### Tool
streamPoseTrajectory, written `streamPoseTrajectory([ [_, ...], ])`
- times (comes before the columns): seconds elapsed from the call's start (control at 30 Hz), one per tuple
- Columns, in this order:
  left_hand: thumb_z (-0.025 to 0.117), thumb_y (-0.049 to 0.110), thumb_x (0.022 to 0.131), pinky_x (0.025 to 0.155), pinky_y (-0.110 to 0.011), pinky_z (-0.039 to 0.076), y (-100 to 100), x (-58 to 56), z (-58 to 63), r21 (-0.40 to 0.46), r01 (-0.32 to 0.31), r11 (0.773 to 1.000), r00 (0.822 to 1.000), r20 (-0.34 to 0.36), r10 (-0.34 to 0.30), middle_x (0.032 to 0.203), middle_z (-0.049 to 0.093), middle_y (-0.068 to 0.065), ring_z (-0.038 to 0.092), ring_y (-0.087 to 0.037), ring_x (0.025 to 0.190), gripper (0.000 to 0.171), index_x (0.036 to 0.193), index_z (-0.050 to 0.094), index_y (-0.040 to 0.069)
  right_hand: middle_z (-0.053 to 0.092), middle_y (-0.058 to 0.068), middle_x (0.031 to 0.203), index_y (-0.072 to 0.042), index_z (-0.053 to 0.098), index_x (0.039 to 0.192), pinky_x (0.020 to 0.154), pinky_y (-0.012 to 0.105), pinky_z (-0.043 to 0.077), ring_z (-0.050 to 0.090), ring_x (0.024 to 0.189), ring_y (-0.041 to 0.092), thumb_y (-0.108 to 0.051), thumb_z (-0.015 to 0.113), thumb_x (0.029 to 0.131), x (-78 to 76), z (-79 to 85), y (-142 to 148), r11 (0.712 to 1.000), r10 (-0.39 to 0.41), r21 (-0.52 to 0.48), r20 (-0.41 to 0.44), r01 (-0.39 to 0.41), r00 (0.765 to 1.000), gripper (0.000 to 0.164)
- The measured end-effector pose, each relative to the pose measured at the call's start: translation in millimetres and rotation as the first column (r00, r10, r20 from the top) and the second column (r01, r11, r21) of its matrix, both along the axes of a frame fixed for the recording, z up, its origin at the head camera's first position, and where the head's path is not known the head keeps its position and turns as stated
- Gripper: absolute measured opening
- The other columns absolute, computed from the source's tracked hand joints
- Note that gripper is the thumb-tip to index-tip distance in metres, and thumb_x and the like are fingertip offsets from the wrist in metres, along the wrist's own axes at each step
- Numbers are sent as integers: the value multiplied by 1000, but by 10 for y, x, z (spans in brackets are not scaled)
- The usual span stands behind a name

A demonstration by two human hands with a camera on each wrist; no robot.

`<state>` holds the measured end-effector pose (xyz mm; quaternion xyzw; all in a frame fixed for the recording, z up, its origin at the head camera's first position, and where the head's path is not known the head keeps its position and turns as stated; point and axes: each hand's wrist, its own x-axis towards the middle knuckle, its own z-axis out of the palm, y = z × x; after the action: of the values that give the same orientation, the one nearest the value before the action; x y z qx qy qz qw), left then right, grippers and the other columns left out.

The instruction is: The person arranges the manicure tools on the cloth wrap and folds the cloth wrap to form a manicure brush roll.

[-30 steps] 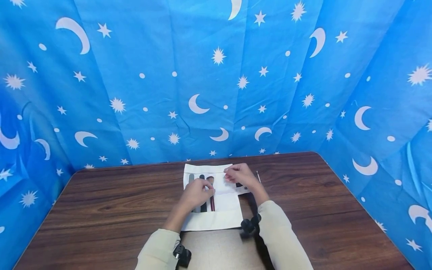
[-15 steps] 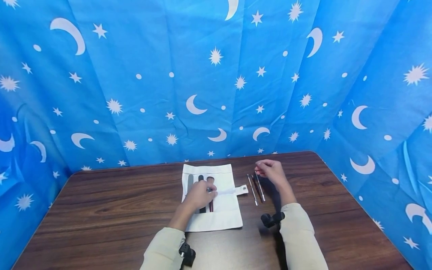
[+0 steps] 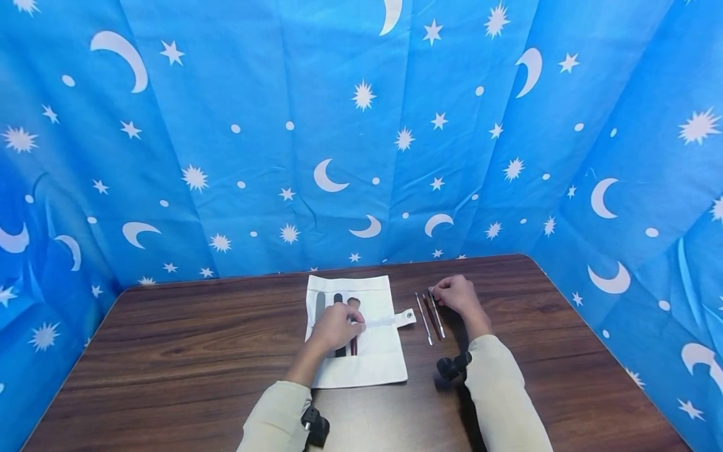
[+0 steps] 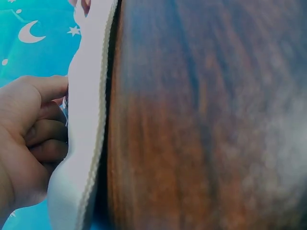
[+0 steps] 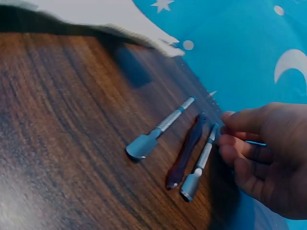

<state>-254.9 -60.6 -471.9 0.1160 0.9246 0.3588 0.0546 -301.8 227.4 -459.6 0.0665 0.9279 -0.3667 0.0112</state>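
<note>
Both arms [image 3: 506,390] reach in from the table's [image 3: 169,351] near edge; pale sleeves [image 3: 277,414] stop short of bare wrists [image 3: 305,363]. Left hand [image 3: 336,326]: palm down, fingers curled. Right hand [image 3: 456,295]: closer to far edge, fingers bent, tips bunched.

Blue cloth [image 3: 361,138] printed with white crescent moons, stars and dots hangs creased behind and beside a dark wood-grain counter [image 3: 186,351], its far corners rounded, pale light reflecting off its near part.
</note>
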Motion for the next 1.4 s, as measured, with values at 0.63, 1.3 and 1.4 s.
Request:
streamPoseTrajectory([
  [0.63, 73, 19, 89, 52, -26, 31, 25, 23, -46, 24, -4, 1000, 1000, -1, 4, 55, 42, 8, 40, -10, 53, 6, 86, 76, 15, 65, 9, 77, -3, 68, 77, 71, 35, 45, 58, 76, 23, -14, 64, 95, 70, 138, -71, 987, -10, 161, 88, -4, 996, 21],
  [1.3, 72, 21, 90, 53, -26, 32, -22, 0, -49, 12, -12, 1000, 1000, -4, 12, 55, 44, 8, 42, -10, 54, 7, 86, 76, 16, 71, 3, 86, 19, 57, 124, 66, 18, 55, 65, 71, 2, -5, 51, 103, -16, 100, 49, 896, 52, -445, 140, 15, 989, 33],
  [1.4, 72, 21, 89, 54, -26, 32, -42, 7, -53, 4, -18, 1000, 1000, -18, 19, 56, 44, 9, 43, -10, 55, 7, 86, 76, 17, 69, -7, 83, 18, 52, 133, 67, 15, 54, 65, 71, -1, -9, 51, 105, -31, 134, 36, 847, 45, -532, 103, 16, 994, 39],
])
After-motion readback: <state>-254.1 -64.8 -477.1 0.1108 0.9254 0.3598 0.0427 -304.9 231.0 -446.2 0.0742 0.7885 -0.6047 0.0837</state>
